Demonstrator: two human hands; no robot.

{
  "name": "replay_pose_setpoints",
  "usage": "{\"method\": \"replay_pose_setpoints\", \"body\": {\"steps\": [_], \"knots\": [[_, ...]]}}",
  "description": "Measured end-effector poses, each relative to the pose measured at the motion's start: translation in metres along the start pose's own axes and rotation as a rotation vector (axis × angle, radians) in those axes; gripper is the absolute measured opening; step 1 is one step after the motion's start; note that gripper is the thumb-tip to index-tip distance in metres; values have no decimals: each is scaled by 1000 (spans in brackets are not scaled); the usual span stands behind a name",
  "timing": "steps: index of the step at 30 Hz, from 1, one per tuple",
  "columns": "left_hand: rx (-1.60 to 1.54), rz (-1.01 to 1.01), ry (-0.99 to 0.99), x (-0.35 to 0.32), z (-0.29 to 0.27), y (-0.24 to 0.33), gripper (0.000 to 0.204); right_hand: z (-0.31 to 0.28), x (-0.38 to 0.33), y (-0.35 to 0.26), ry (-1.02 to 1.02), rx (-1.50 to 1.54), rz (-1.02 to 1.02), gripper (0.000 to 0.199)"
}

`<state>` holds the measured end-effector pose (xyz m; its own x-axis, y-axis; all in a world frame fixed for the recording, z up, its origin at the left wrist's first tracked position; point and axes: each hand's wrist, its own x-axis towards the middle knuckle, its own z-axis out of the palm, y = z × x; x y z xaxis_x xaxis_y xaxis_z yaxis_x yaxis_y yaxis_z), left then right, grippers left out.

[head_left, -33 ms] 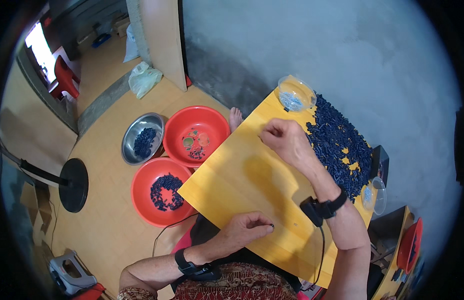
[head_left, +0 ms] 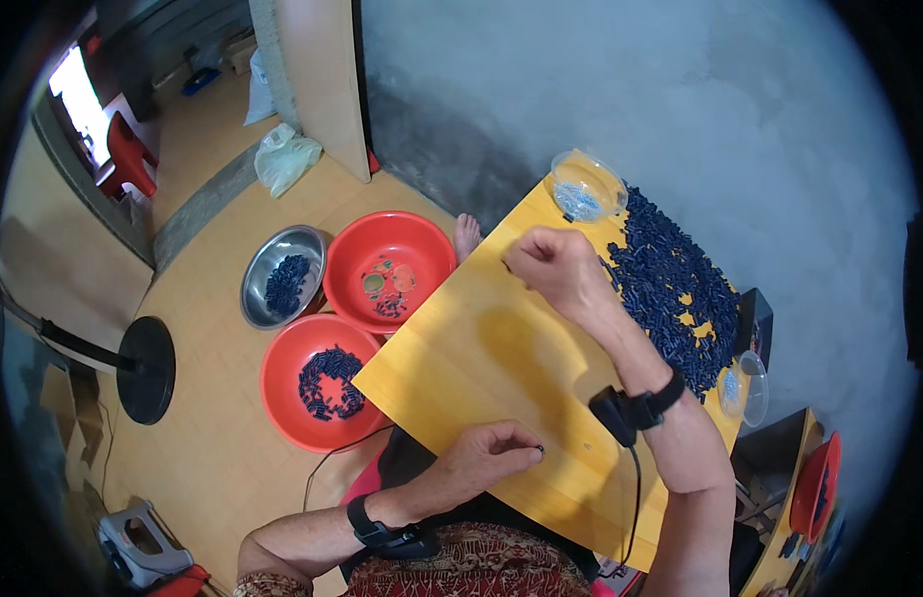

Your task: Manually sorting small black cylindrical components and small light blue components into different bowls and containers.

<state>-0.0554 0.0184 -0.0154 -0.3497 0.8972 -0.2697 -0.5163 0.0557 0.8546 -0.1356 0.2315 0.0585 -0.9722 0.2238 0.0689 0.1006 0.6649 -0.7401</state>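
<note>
My left hand (head_left: 486, 458) is over the near left part of the yellow table (head_left: 451, 378). Its thumb and forefinger pinch a small dark piece (head_left: 540, 449), whose end just shows at the fingertips. Farther off, my right hand (head_left: 558, 264) is held above the tabletop with its fingers curled. At its fingertips a small dark spot peeks out; the fingers hide what it belongs to. Just right of that hand spreads a broad heap of short dark blue tube-like pieces (head_left: 670, 279). Behind it, a clear round tub (head_left: 591, 164) contains small pale blue parts.
Left of the table, two red basins (head_left: 278, 383) (head_left: 392, 221) and a steel bowl (head_left: 254, 269) contain dark pieces. Smaller clear tubs (head_left: 755, 398) and a dark box (head_left: 756, 328) are at the right edge. A lamp base (head_left: 146, 368) stands on the floor. Cables run from both wristbands.
My right hand has shifted slightly left and away from me, its wrist turning a little. A small dark spot now shows at its fingertips. My left hand stays put.
</note>
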Motion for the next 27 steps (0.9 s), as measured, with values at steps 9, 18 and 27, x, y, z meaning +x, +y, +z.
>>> {"method": "replay_pose_setpoints", "body": {"steps": [9, 18, 27], "knots": [[45, -26, -6, 2, 0, 4, 21, -31, -2, 14, 159, 465, 71, 17], [23, -30, 0, 0, 1, 8, 20, -116, -95, 47, 397, 401, 187, 16], [38, -8, 29, 0, 3, 8, 19, -115, -143, 85, 381, 349, 244, 12]]}}
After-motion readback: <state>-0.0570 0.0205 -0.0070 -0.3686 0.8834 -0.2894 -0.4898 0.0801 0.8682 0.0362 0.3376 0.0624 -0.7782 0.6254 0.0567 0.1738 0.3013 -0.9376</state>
